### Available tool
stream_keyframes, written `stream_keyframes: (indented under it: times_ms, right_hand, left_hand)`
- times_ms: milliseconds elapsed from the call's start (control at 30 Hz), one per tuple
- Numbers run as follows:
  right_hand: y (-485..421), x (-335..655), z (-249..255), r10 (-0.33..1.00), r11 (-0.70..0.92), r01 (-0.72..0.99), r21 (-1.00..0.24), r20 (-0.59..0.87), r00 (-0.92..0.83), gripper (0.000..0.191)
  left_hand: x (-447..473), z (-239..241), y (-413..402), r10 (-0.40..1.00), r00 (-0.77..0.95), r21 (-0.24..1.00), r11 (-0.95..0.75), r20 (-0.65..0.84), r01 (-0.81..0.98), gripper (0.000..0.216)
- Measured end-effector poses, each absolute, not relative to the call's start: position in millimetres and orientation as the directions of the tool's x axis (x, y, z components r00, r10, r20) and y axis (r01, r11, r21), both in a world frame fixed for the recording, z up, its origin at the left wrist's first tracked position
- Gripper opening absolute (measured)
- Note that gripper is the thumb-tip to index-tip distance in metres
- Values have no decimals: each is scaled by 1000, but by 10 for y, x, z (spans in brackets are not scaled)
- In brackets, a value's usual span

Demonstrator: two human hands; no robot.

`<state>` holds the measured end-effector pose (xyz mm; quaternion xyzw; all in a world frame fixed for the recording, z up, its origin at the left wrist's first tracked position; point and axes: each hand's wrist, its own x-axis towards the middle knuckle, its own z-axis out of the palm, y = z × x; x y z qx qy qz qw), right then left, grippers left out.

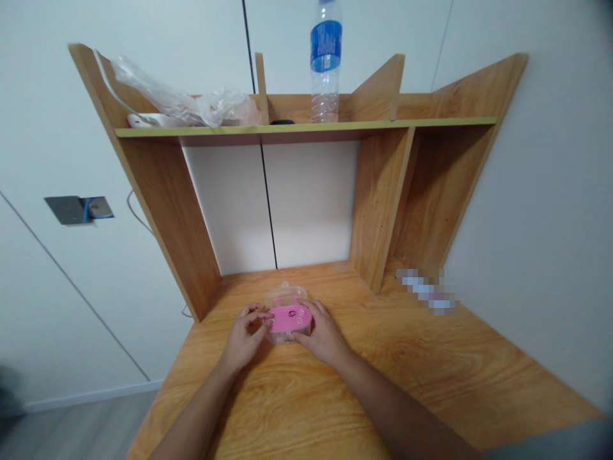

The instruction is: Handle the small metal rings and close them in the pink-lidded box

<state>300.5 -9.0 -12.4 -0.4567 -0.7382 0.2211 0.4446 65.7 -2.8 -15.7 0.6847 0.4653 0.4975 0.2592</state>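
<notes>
A small clear plastic case (282,337) rests on the desk, its transparent lid (286,294) swung up at the back. Inside sits a pink insert (290,317) with small dark and pale marks on its top. My right hand (324,332) grips the right end of the case, thumb at the front and fingers behind. At the left end, my left hand (247,335) has thumb and fingertips closed together over the insert's edge. Something small and pale shows by those fingertips, too small to name.
A wooden shelf unit (287,133) stands at the back of the desk (297,402). On its shelf are a water bottle (326,70) and a crumpled plastic bag (225,106). A blurred-out item (426,291) lies at the right. An open wall socket (79,209) shows wires.
</notes>
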Motion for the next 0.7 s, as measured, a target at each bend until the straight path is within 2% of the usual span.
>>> stream_keyframes:
  times_ms: [267, 433, 700]
  right_hand:
    - [-108, 3016, -115, 873, 482, 462, -744, 451, -185, 87]
    - [-49, 3041, -177, 865, 500, 437, -748, 460, -202, 91]
    - [-32, 3044, -208, 859, 511, 377, -772, 458, -228, 106]
  left_hand:
    - [684, -155, -81, 890, 163, 820, -455, 425, 347, 33]
    - [740, -214, -109, 902, 203, 874, -422, 380, 242, 58]
    - [756, -271, -98, 915, 216, 907, -381, 342, 179, 84]
